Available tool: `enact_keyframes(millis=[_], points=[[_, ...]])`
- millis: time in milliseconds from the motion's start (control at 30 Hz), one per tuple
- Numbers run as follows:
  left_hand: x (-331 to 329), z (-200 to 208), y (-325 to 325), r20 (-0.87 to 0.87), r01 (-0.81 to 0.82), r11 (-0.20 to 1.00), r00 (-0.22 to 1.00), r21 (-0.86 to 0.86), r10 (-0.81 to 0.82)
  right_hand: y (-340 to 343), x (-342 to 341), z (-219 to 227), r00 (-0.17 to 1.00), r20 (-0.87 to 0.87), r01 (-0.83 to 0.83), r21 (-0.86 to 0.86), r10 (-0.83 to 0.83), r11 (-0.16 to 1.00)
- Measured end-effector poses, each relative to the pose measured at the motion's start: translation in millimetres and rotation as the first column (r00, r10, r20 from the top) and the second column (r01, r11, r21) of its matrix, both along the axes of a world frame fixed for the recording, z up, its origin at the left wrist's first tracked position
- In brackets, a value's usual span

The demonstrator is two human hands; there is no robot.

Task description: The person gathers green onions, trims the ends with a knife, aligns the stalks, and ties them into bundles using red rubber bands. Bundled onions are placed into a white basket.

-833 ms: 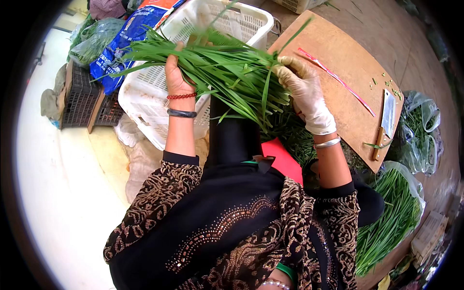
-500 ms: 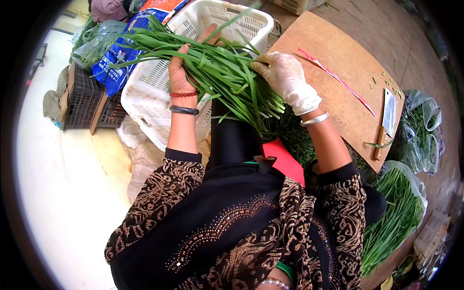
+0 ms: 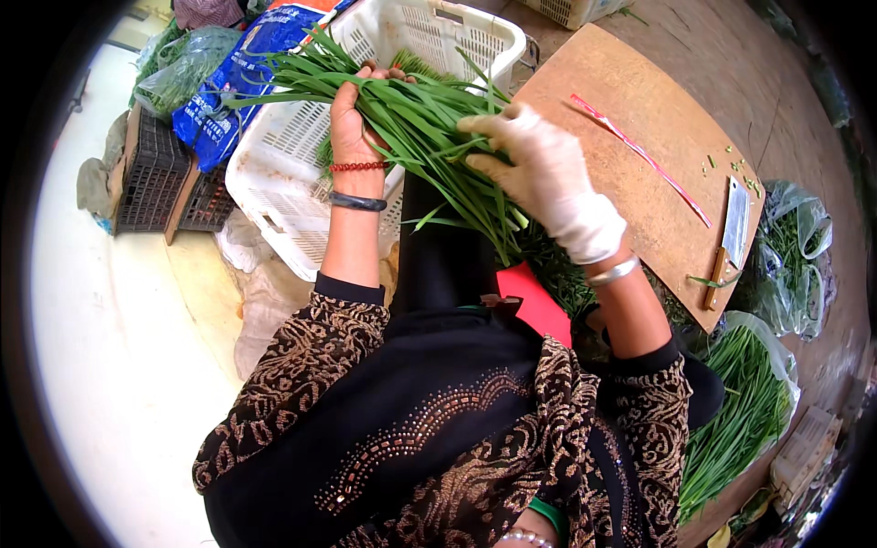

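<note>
A bunch of long green garlic chives [image 3: 416,123] lies across my left hand [image 3: 354,123], whose thumb and fingers are wrapped round it over a white plastic crate. The leaf tips point to the left, and the pale cut ends hang toward my lap. My right hand [image 3: 546,173], in a thin whitish glove, hovers at the right side of the bunch. Its thumb and index finger are spread apart at the leaves, with nothing visible held between them; whether they touch the chives I cannot tell.
The white crate [image 3: 274,164] holds some greens. On the wooden board [image 3: 630,110] lie a red-white strip [image 3: 639,155], a cleaver [image 3: 734,219] and chopped bits. Bagged chives [image 3: 740,411] stand at the right. A blue sack [image 3: 215,119] and black crate [image 3: 155,178] sit left.
My right hand has drawn back slightly to the right, its fingers going from pinched at the chives to spread. The left-hand fingers have curled closer round the bunch.
</note>
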State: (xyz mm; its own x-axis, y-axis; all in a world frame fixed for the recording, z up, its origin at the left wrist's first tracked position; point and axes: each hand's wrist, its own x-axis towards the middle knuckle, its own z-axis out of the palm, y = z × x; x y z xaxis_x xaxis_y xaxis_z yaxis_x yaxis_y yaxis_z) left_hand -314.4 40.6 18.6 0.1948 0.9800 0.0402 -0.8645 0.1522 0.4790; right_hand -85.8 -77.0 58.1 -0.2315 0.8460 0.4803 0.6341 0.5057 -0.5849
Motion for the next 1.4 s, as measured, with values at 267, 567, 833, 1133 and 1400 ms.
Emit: enact_keyframes(millis=[267,567,833,1133,1400], points=[[-9.9,-1.9,3.9,0.027,0.034,0.998,0.999,-0.059,-0.032,-14.8,29.2,-2.9,0.959,0.281,0.004,0.152,-0.047,0.988],[-6.6,-2.6,-1.6,0.082,0.041,0.996,0.996,-0.078,-0.035,-97.0,147.0,-9.3,0.984,0.16,0.155,-0.517,-0.083,0.842],[-6.3,4.0,-4.9,0.073,0.048,0.994,0.997,-0.1,-0.04,-79.1,76.1,18.0,0.984,-0.173,-0.107,-0.382,0.042,0.918],[-0.5,13.8,-9.0,0.003,0.085,0.993,0.996,-0.081,-0.085,-11.5,-10.3,-17.0,0.925,0.371,0.052,0.074,-0.076,0.996],[-20.7,-12.3,6.2,0.1,0.114,0.992,0.989,-0.054,-0.109,-110.9,72.0,-17.9,0.927,0.374,0.086,-0.321,0.042,0.943]])
